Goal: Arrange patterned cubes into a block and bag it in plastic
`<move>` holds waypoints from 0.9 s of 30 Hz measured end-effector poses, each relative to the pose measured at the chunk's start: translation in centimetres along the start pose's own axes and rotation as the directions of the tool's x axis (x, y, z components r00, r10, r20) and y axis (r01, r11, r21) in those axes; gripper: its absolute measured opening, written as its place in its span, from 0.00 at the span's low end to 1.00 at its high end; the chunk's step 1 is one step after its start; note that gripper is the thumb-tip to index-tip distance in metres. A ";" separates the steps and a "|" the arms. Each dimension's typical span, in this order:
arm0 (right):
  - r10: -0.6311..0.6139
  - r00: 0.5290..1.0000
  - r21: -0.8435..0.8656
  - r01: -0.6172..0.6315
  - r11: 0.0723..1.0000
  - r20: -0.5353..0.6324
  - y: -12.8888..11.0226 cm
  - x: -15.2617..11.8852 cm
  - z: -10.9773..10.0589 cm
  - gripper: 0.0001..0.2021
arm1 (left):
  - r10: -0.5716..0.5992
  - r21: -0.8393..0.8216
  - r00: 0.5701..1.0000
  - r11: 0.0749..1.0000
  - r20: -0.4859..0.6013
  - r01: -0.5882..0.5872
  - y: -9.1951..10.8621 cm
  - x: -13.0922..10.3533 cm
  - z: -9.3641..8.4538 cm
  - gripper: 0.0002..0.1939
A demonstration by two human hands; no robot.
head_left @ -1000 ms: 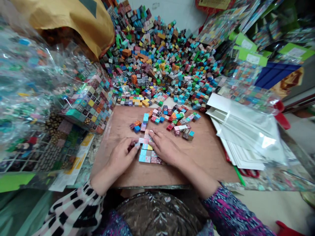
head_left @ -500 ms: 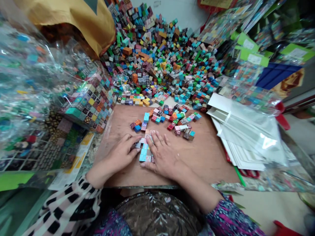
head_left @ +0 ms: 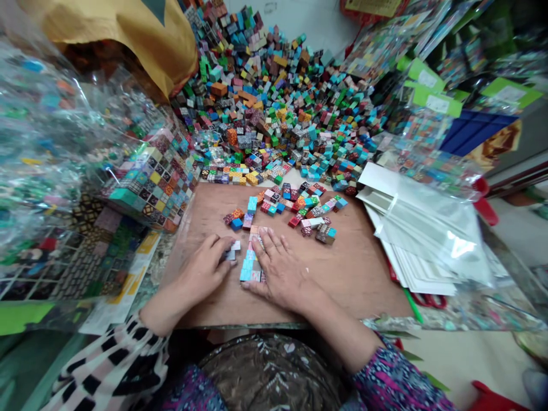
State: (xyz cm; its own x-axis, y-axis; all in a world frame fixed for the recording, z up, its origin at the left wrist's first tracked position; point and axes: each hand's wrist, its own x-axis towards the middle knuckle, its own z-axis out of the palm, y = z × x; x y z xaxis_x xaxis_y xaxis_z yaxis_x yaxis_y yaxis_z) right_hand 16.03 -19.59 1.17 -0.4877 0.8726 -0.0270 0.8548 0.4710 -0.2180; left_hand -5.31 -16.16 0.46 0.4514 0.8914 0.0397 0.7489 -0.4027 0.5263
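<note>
Pinched at the fingertips of my left hand [head_left: 208, 260] are a few pale grey-white patterned cubes [head_left: 234, 250], a short gap left of a flat row of cubes. That row of patterned cubes [head_left: 247, 267], light blue, pink and grey, lies on the brown board [head_left: 342, 285]. My right hand [head_left: 280, 268] rests flat over the row's right side, fingers stretched out, covering part of it. Just beyond the row stand light blue cubes [head_left: 252, 204] and a small cluster with a blue cube [head_left: 236, 224].
Loose patterned blocks [head_left: 299, 208] lie on the board's far part. Behind them rises a large heap of cubes [head_left: 274, 114]. Bagged blocks [head_left: 149, 182] stand at left. White cards in clear plastic [head_left: 419, 228], red-handled scissors [head_left: 430, 301] and a green stick [head_left: 415, 308] are at right.
My left hand has drawn a little to the left with the pale cubes, so they now sit apart from the row. My right hand stays on the row.
</note>
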 end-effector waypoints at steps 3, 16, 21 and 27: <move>-0.002 1.000 0.004 0.002 1.000 -0.018 0.1 0.0 0.2 0.46 | -0.023 -0.026 1.000 0.999 0.015 0.024 0.0 -0.7 -0.5 0.15; -0.023 0.999 -0.042 0.022 0.999 -0.025 0.4 -0.1 1.0 0.47 | -0.006 -0.125 0.992 0.992 0.123 0.021 0.5 -3.1 -1.2 0.23; -0.021 0.999 -0.048 0.019 0.999 -0.042 0.3 -0.2 1.0 0.47 | 0.047 -0.199 0.997 0.979 0.060 -0.035 0.5 -3.4 -0.5 0.22; -0.031 0.998 -0.041 0.029 0.999 -0.050 0.4 -0.2 1.1 0.46 | 0.093 -0.275 0.995 0.958 0.037 -0.079 0.8 -3.0 0.3 0.20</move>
State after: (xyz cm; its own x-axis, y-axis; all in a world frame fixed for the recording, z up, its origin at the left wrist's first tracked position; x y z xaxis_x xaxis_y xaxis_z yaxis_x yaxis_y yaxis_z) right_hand 16.25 -19.75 -0.02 -0.5046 0.8629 0.0288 0.8467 0.5011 -0.1787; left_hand -5.95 -19.24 0.49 0.5370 0.8417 0.0569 0.5483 -0.3995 0.7347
